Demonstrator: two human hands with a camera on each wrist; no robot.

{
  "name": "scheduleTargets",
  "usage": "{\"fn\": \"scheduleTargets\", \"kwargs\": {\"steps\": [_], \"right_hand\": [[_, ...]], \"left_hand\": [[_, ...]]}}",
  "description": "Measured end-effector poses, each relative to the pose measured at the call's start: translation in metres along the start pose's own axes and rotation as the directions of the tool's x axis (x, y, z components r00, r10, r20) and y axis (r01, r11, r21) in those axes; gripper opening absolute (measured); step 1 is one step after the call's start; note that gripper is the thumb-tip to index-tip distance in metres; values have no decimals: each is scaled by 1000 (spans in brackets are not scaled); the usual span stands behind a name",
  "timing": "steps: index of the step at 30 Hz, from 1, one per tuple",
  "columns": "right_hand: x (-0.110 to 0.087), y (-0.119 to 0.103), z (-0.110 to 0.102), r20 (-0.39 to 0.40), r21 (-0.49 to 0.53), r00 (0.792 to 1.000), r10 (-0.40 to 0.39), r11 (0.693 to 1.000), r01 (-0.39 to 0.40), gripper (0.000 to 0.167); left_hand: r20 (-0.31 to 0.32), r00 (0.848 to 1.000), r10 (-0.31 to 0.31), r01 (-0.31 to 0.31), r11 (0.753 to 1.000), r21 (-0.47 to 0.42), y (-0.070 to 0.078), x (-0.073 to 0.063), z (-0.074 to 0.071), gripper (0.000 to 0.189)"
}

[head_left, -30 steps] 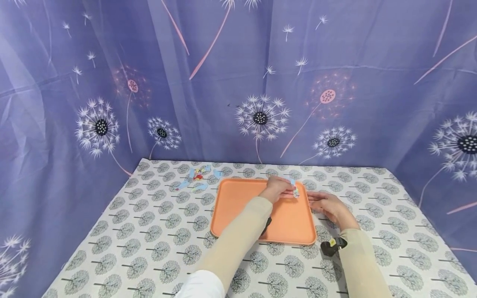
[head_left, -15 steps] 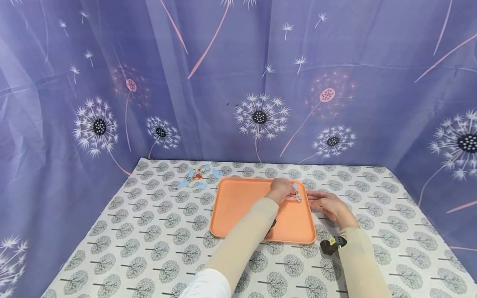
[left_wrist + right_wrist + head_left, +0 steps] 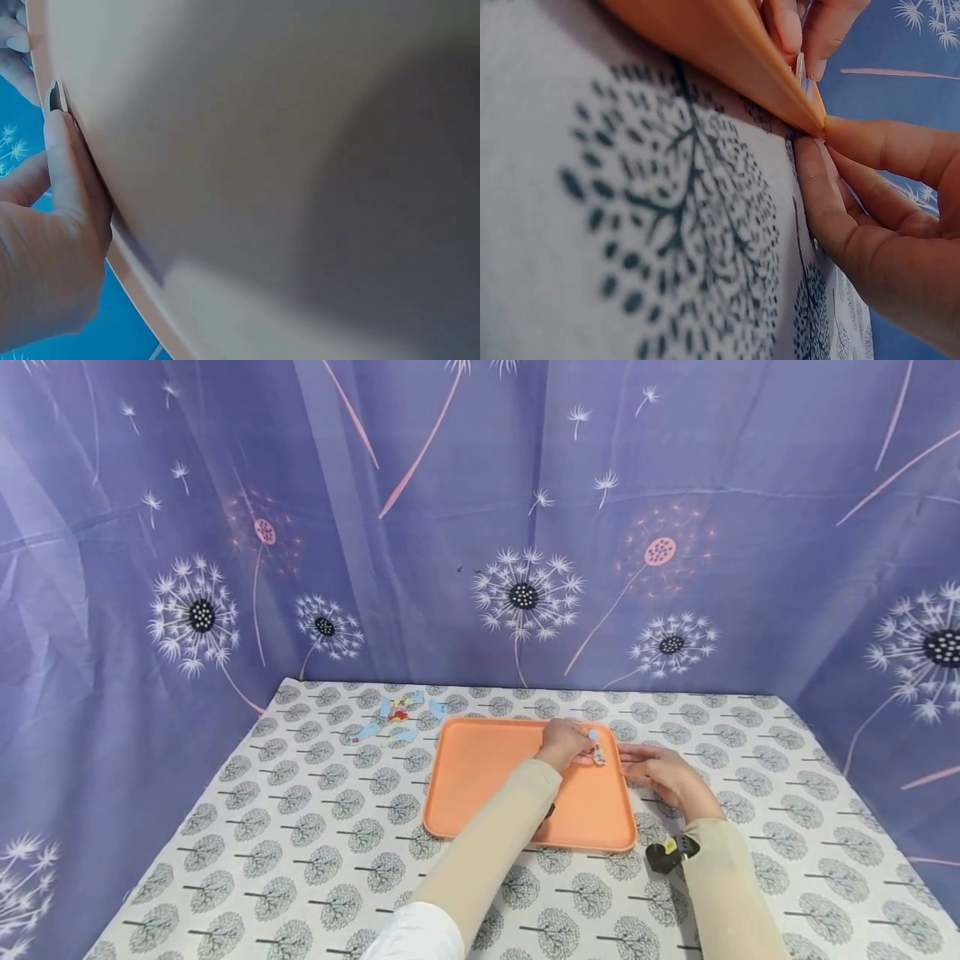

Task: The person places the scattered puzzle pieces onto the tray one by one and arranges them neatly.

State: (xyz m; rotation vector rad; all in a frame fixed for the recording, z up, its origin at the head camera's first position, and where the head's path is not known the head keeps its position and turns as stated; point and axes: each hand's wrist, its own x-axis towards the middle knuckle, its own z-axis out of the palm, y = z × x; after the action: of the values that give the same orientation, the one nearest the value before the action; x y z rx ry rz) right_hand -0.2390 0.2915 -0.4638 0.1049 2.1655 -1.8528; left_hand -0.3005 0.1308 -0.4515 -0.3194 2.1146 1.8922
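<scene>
In the head view, my left hand (image 3: 562, 743) reaches over the far right corner of the orange tray (image 3: 487, 768). It pinches a small flat puzzle piece (image 3: 598, 755), light blue with a coloured print, close to the tray floor. The left wrist view shows this puzzle piece (image 3: 57, 96) edge-on at the fingertips, just inside the rim. From outside, my right hand (image 3: 663, 777) grips the tray's right rim. The right wrist view has its thumb and forefinger meeting at the tray edge (image 3: 780, 86), with the other fingers bent behind.
More light-blue puzzle pieces (image 3: 397, 718), some with red and yellow print, lie loosely at the back left of the table. A tree-patterned cloth (image 3: 315, 860) covers the table. A purple dandelion curtain (image 3: 420, 593) hangs directly behind it.
My left hand has shifted slightly right and down with the puzzle piece, which has turned a little and now sits closer to the tray's right rim. The right hand has stayed put.
</scene>
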Motion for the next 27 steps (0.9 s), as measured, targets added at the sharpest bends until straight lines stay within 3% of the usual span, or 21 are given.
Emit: {"fn": "scheduleTargets", "kwargs": {"steps": [9,20,27], "right_hand": [[-2,-2,2,9,-9,1000,7,1000,-7,64],[0,1,1,5,3,1000,8,1000,-8,63],[0,0,1,18,-7,1000,-13,1000,13,62]], "left_hand": [[1,1000,-7,7,1000,-6,2,-2,-7,13],[29,999,46,-48,997,61,7,-4,-16,12],[34,998,50,-52,996,69,15,-9,-28,13]]}}
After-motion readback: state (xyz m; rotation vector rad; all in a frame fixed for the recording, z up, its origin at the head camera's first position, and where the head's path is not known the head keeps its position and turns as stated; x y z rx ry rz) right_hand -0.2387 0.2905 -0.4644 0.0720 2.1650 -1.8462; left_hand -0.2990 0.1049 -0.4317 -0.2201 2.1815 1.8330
